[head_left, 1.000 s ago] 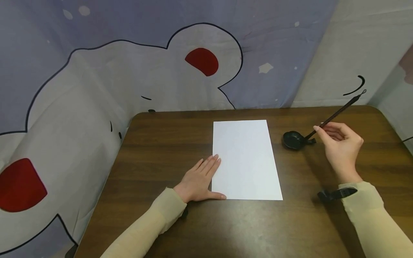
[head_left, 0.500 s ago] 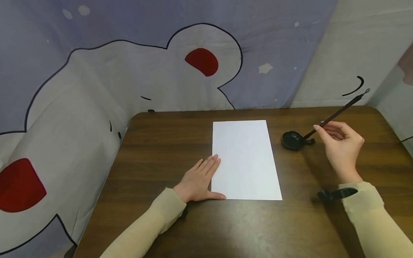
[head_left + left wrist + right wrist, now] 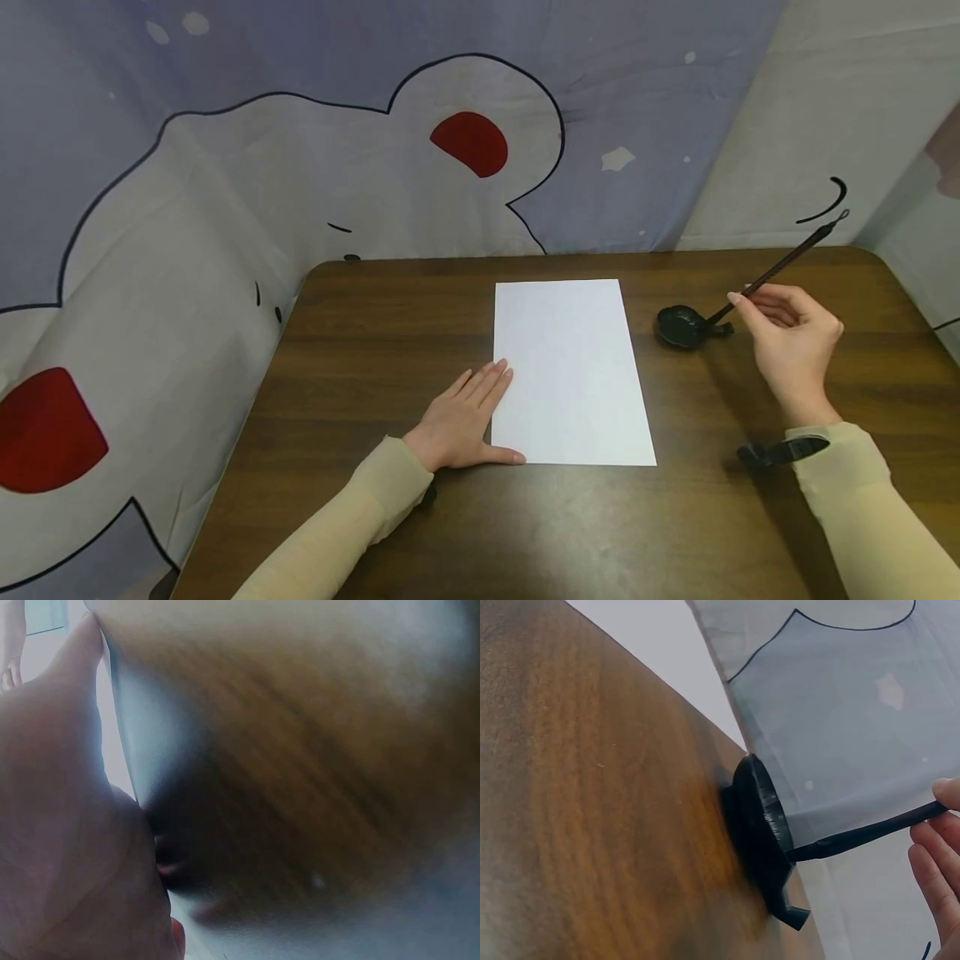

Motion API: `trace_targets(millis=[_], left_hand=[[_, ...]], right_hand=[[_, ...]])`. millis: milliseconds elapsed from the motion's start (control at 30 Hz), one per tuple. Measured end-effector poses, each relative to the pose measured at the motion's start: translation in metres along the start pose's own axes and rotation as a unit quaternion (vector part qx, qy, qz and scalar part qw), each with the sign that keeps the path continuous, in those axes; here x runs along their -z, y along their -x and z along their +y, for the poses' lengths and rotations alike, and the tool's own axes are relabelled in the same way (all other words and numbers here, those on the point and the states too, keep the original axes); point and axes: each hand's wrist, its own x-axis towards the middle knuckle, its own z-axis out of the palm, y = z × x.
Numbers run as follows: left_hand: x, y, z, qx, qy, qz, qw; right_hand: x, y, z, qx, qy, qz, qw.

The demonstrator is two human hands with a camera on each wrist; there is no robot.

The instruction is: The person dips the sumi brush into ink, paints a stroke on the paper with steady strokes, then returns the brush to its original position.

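A blank white sheet of paper (image 3: pixel 573 375) lies flat in the middle of the head view. My left hand (image 3: pixel 457 425) rests on its lower left edge, fingers straight and spread, thumb at the bottom corner. At the right, my right hand (image 3: pixel 798 350) pinches a dark ink brush (image 3: pixel 787 260) between thumb and fingers. The brush slants, its looped top end pointing up and right. Its lower end reaches into a small black ink dish (image 3: pixel 681 327) with a short stem. In the right wrist view the brush (image 3: pixel 855 838) meets the rim of the dish (image 3: pixel 754 825), hiding the bristles.
A brown wooden table (image 3: pixel 360 350) with rounded far corners carries everything. Behind it and to the left hangs a printed cloth (image 3: pixel 300 183) with cartoon shapes. A dark band (image 3: pixel 783 452) circles the right wrist, over the table. The ink dish stands right of the paper.
The brush's top end swings slightly right, then back left, with its lower end staying in the dish. My left hand and the paper keep their place.
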Motion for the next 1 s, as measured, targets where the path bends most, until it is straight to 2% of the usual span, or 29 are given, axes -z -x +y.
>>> trace_targets(millis=[267,567,800,1000], left_hand=[[-0.002,0.0,-0.001,0.004,-0.006,-0.005,1.0],[0.002,0.0,0.001,0.003,0.0,-0.004,1.0],[0.008,0.003,0.004,0.002,0.002,-0.008,1.0],[0.008,0.003,0.003,0.002,-0.006,-0.008,0.9999]], right_hand=[[0.001,-0.002,-0.002,0.002,-0.008,0.005,0.9999],[-0.004,0.007,-0.029,-0.002,-0.01,-0.005,0.9999],[-0.003,0.008,-0.03,0.004,0.001,-0.002,1.0],[-0.001,0.005,-0.029,-0.002,-0.001,0.008,1.0]])
